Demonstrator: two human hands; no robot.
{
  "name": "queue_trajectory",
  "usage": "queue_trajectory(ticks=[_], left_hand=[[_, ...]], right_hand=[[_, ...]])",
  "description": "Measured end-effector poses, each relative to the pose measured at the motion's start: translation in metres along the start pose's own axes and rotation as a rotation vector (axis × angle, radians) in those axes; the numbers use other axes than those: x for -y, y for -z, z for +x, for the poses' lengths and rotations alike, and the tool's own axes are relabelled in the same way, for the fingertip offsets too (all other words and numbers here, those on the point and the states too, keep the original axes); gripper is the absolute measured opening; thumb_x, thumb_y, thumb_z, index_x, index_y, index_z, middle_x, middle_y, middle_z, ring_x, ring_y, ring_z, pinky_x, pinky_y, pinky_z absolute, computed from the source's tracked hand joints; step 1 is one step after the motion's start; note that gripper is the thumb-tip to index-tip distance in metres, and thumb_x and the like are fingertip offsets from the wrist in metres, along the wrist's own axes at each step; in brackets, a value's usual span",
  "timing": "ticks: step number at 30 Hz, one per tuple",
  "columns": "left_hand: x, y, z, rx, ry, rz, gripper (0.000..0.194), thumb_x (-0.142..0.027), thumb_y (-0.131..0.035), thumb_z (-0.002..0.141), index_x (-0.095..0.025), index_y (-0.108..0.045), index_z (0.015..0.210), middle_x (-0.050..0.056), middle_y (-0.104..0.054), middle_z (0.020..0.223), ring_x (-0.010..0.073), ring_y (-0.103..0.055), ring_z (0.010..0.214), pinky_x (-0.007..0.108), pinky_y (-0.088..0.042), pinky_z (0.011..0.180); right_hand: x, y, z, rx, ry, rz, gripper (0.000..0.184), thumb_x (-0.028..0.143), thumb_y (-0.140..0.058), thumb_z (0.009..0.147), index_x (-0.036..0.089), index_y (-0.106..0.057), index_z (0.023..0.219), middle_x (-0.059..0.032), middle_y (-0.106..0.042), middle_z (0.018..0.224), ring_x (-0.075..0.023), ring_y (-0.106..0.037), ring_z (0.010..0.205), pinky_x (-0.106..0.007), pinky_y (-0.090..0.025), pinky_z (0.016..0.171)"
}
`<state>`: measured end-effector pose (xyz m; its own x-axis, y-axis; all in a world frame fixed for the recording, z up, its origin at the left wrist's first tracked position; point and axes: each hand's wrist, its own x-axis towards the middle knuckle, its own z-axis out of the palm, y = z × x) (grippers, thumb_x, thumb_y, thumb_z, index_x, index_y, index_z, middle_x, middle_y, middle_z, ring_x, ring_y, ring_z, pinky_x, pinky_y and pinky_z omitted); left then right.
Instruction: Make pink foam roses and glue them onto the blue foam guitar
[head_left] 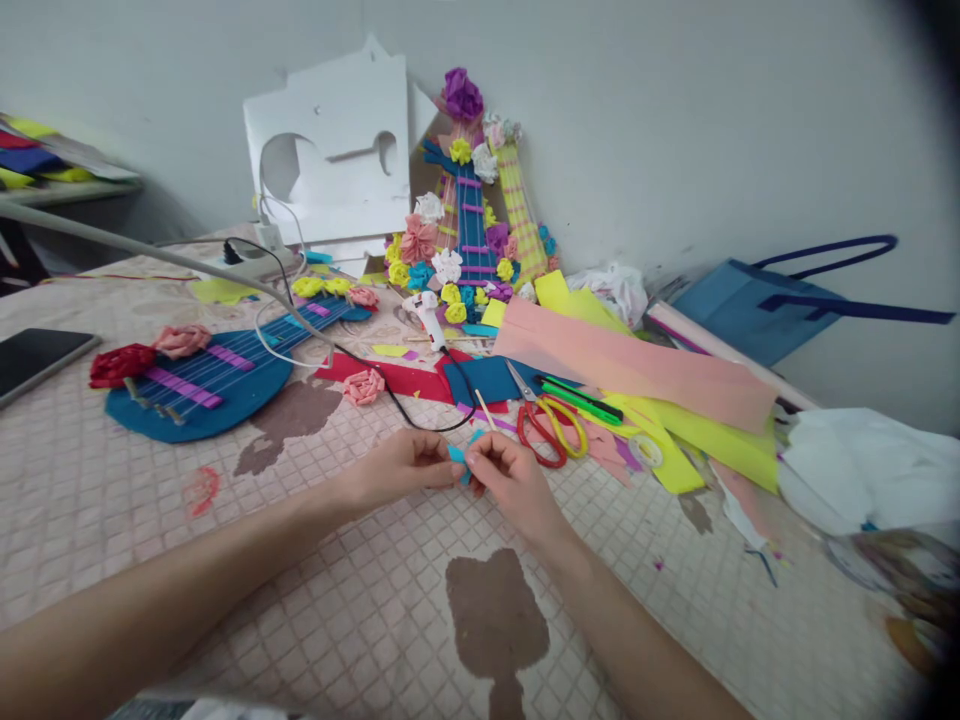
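Note:
Between my two hands is a small piece of light-blue paper [457, 456], pinched from both sides. My left hand [409, 465] grips its left edge between thumb and fingers. From the other side, the thumb and forefinger of my right hand [514, 478] press on it; the fingers hide much of the paper. A thin pale stick [486, 408] shows just beyond my right hand. Close by on the right lie scissors [553, 430] with red and yellow handles. Left of my hands rests a blue paper guitar [202, 385] with strings, purple strips and paper flowers.
A white glue gun [427, 318] stands behind, its black cord looping toward my hands. A loose pink paper flower [364, 387], a green cutter [581, 400] and pink crepe paper [637, 362] lie around. Decorated guitars [472, 225] lean at the wall; a phone [45, 358] lies far left.

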<state>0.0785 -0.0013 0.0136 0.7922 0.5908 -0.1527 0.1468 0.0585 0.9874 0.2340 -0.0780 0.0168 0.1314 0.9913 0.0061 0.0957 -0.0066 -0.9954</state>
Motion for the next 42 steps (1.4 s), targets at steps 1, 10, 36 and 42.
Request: queue_trajectory(ticks=[1, 10, 36, 42], left_hand=[[0.0001, 0.0001, 0.0001, 0.014, -0.005, 0.014, 0.032, -0.046, -0.066, 0.072, -0.015, -0.058, 0.071, -0.002, -0.056, 0.062, 0.0096, -0.048, 0.057, 0.021, -0.035, 0.053], [0.0021, -0.0025, -0.0005, 0.017, -0.062, 0.078, 0.029, -0.043, -0.065, 0.073, -0.015, -0.057, 0.068, -0.001, -0.057, 0.063, 0.0115, -0.050, 0.059, 0.023, -0.038, 0.055], [-0.0022, -0.0014, 0.0021, -0.212, -0.067, -0.008, 0.030, -0.044, -0.063, 0.073, -0.014, -0.059, 0.074, -0.001, -0.058, 0.064, 0.0107, -0.051, 0.059, 0.022, -0.039, 0.055], [-0.0022, -0.0009, 0.0006, -0.256, -0.036, 0.019, 0.028, -0.041, -0.065, 0.071, -0.014, -0.060, 0.070, -0.001, -0.056, 0.062, 0.0100, -0.048, 0.057, 0.020, -0.037, 0.051]], right_hand=[[-0.0002, -0.0002, 0.0000, 0.000, -0.002, 0.003, 0.020, 0.035, -0.060, 0.079, 0.019, -0.054, 0.068, 0.0043, -0.051, 0.056, -0.0099, -0.048, 0.051, -0.022, -0.039, 0.048], [-0.0034, -0.0007, 0.0000, 0.007, -0.020, 0.023, 0.018, 0.032, -0.058, 0.080, 0.019, -0.053, 0.069, 0.0036, -0.051, 0.060, -0.0104, -0.049, 0.053, -0.023, -0.039, 0.051], [-0.0074, -0.0005, 0.0013, 0.116, -0.037, -0.044, 0.016, 0.029, -0.057, 0.080, 0.019, -0.049, 0.070, 0.0055, -0.047, 0.055, -0.0101, -0.044, 0.050, -0.024, -0.035, 0.049], [-0.0090, 0.0005, 0.0017, 0.129, -0.028, -0.066, 0.016, 0.025, -0.057, 0.078, 0.020, -0.045, 0.068, 0.0064, -0.043, 0.058, -0.0097, -0.043, 0.051, -0.024, -0.033, 0.049]])
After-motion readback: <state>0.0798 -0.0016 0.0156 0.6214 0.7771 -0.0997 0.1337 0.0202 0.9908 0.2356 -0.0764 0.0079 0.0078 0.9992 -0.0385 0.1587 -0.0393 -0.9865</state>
